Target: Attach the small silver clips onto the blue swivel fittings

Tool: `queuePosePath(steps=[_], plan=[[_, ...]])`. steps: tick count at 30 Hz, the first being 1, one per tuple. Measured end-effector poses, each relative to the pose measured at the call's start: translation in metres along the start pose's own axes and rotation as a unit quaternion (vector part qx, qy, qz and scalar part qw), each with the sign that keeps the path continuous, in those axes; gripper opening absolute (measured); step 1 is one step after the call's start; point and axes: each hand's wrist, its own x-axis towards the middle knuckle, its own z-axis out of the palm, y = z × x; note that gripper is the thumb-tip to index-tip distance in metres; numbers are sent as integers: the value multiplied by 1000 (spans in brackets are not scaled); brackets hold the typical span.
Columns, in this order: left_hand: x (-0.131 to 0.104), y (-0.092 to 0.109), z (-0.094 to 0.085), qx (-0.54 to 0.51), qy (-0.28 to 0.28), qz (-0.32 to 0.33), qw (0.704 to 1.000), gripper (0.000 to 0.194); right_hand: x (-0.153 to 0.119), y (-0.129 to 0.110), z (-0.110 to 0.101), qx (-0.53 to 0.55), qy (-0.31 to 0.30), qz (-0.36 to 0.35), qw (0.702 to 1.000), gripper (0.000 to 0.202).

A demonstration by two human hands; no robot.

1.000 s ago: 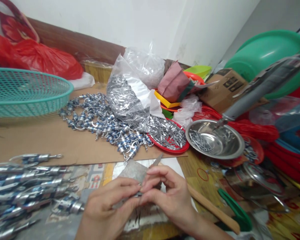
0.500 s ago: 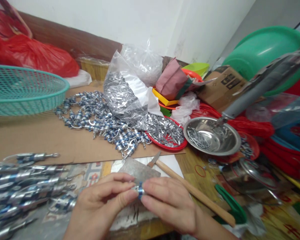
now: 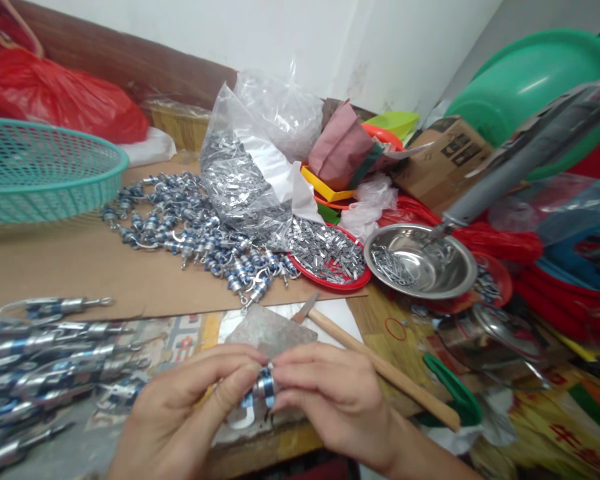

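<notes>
Between my two hands is a small blue-and-silver cylindrical metal piece [image 3: 266, 387], with a curved pale tab hanging from it. My left hand [image 3: 190, 393] pinches its left end between thumb and fingers. My right hand [image 3: 325, 390] holds the other end, and the fingertips hide part of it. Just beyond the hands lies a flat grey metal plate [image 3: 273, 331]. To its right a wooden-handled tool [image 3: 380, 367] reaches diagonally toward the front right. Longer blue-and-silver pieces with end rings [image 3: 50, 370] lie in a row left of my left hand.
A pile of similar pieces [image 3: 180, 227] covers part of the cardboard [image 3: 45, 267]. Behind are a bag of metal strips [image 3: 240, 187] and a red dish [image 3: 353, 287] of strips. A steel bowl [image 3: 445, 287] stands right, a teal basket [image 3: 55, 200] left.
My hands have moved slightly left with the held piece, and its curved tab now shows below. The whole view has shifted a little.
</notes>
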Motion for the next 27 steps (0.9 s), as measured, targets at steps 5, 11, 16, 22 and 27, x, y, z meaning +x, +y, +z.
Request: queuePosePath(steps=[5, 11, 16, 22, 27], plan=[[-15, -7, 5, -118, -12, -98, 988, 51, -5, -5, 10, 30, 50, 134, 989, 10], [-20, -19, 3, -299, -113, -230, 919, 59, 2, 9, -6, 42, -61, 209, 975, 16], [-14, -3, 9, -339, -75, -316, 883, 70, 37, 73, -65, -386, -65, 218, 894, 26], [-13, 9, 12, -338, -54, -327, 881, 78, 55, 141, -101, -476, -182, 246, 825, 31], [-12, 5, 13, -343, -63, -334, 876, 84, 61, 153, -100, -473, -243, 225, 816, 29]])
